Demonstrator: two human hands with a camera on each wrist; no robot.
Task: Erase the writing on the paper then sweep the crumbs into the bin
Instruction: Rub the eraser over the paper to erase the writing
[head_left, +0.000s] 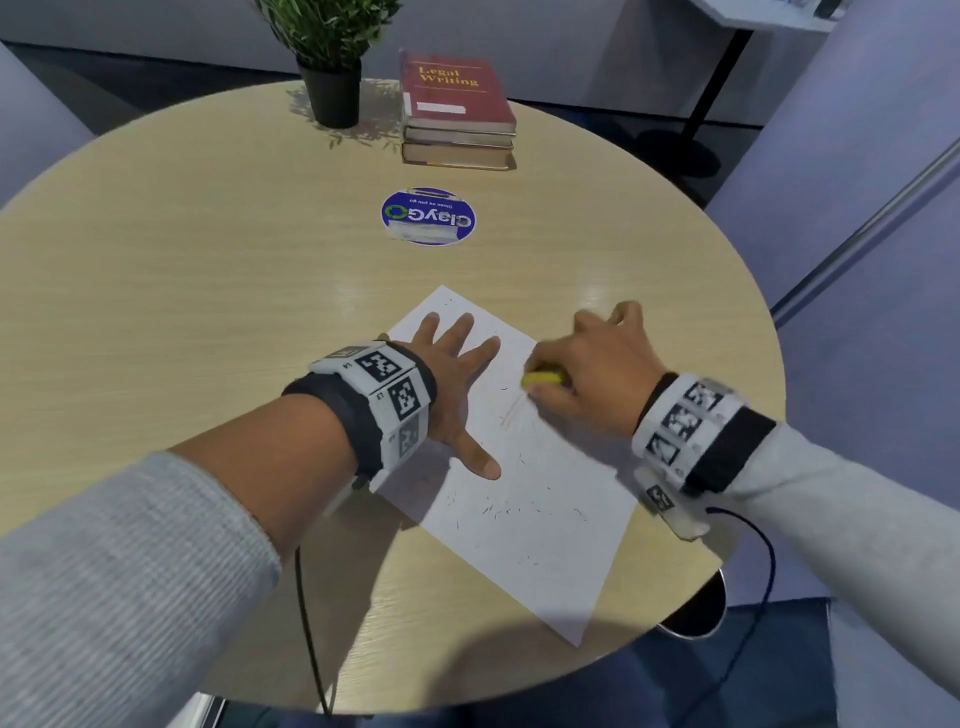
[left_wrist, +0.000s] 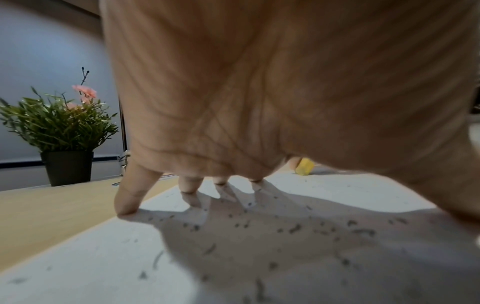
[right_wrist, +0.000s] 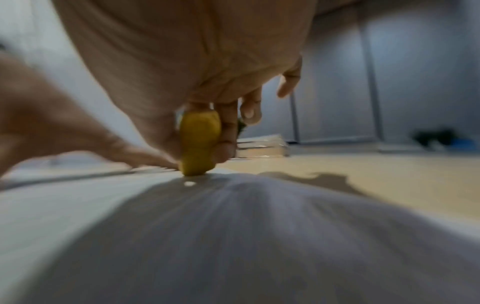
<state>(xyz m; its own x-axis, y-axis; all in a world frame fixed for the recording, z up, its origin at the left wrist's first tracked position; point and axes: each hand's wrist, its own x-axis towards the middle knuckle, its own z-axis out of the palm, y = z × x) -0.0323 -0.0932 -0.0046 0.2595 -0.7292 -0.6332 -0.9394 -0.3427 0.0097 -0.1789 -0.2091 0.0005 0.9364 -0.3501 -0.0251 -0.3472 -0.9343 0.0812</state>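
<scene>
A white sheet of paper (head_left: 540, 499) lies askew on the round wooden table (head_left: 208, 291). Dark eraser crumbs (head_left: 498, 512) are scattered over its near half, and faint pencil strokes (head_left: 511, 413) remain mid-sheet. My left hand (head_left: 457, 395) lies flat on the paper's left part with fingers spread, seen from below in the left wrist view (left_wrist: 233, 102). My right hand (head_left: 587, 369) pinches a yellow eraser (head_left: 540, 379) and presses it onto the paper near the far right edge. The right wrist view shows the eraser (right_wrist: 198, 142) standing on end, blurred.
A potted plant (head_left: 332, 67) and a stack of books (head_left: 457, 109) stand at the table's far side. A round blue sticker (head_left: 428, 215) marks the table's middle. A dark round bin (head_left: 698, 605) shows below the table's near right edge.
</scene>
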